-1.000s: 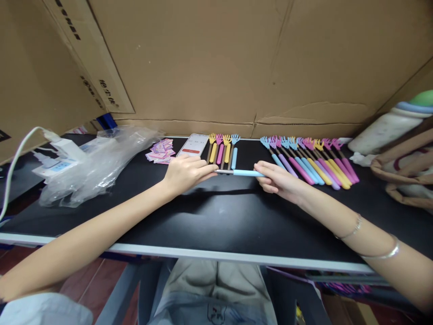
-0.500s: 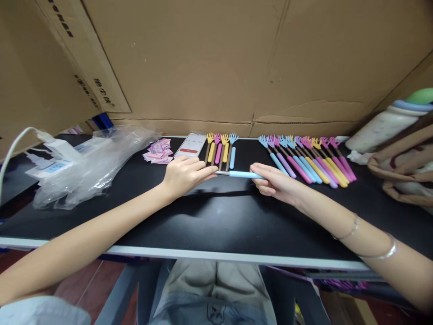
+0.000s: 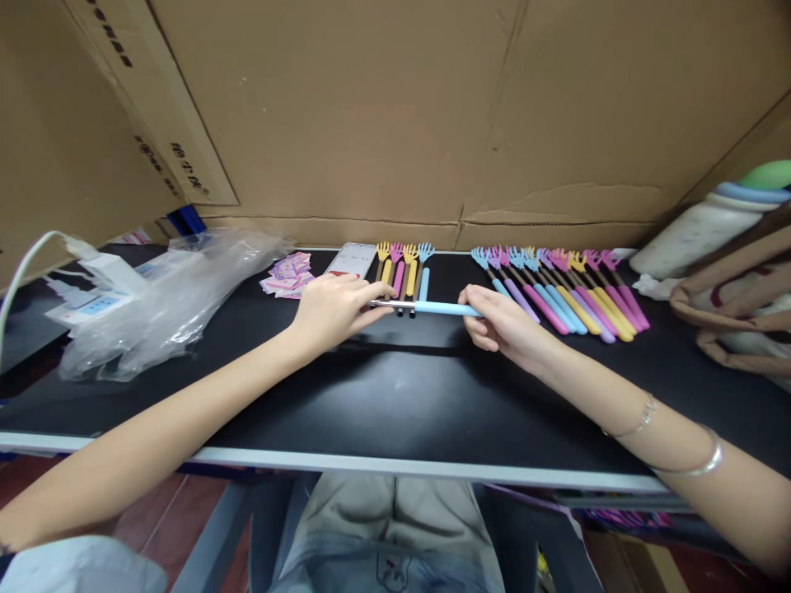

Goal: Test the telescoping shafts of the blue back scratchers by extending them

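Blue back scratcher (image 3: 432,307) is held level, just above the black table (image 3: 395,395), in front of a set of 4 scratchers (image 3: 404,276) lying side by side (yellow, pink, yellow, blue). L hand (image 3: 330,309) has its fingers pinched tight on the metal shaft end. R hand (image 3: 503,329) is closed round the blue handle end. A long row of mixed-colour scratchers (image 3: 562,292) lies just right of the R hand. Phone (image 3: 352,259) and pink cards (image 3: 287,276) sit behind the L hand, w/ a plastic bag (image 3: 166,301) farther left.
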Motion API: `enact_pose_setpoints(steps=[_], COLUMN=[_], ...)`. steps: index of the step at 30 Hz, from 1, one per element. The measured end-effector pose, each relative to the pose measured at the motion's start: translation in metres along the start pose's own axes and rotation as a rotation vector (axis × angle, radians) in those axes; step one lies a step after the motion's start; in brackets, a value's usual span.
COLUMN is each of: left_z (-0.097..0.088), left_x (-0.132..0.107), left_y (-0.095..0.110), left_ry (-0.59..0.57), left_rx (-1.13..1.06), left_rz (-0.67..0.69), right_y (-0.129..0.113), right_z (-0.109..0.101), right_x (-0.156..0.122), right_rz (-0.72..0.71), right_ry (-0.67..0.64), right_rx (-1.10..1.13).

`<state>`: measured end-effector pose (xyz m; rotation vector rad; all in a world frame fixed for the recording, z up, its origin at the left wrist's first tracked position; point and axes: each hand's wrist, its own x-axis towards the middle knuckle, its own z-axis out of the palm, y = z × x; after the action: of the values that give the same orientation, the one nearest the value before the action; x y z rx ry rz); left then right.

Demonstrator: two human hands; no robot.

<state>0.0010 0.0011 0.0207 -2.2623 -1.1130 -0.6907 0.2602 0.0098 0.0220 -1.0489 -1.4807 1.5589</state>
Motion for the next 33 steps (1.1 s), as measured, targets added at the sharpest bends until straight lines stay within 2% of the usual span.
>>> enact_pose_setpoints(steps=[3,10,16,22,29,33], left_z=[-0.004,-0.005,-0.006,-0.005,0.003,0.007], left_x=[0.001,0.000,0.000,-0.001,-0.003,-0.005], left_y=[-0.006,-0.010,-0.010,-0.010,-0.010,-0.007], left_ry=[-0.023,0.015,-0.051,-0.082,-0.103,-0.046], left_rx=[-0.011,-0.074,-0.129,-0.174,-0.252,-0.256], left_rz=[-0.030,-0.072,-0.125,-0.094,-0.111,-0.101], right_y=[-0.001,-0.008,-0.018,-0.006,0.005,0.004], right_z=[-0.004,-0.023,-0.041,-0.025,-0.014,-0.015], right_x=[0.001,0.005,0.006,0.004,0.005,0.005], right_rz=[-0.022,-0.015,-0.023,-0.075,-0.070,-0.108], right_ry=[0.016,0.030,-0.069,-0.145,-0.050,-0.016], right_rx=[-0.023,-0.164,-0.320,-0.304,-0.291,-0.322])
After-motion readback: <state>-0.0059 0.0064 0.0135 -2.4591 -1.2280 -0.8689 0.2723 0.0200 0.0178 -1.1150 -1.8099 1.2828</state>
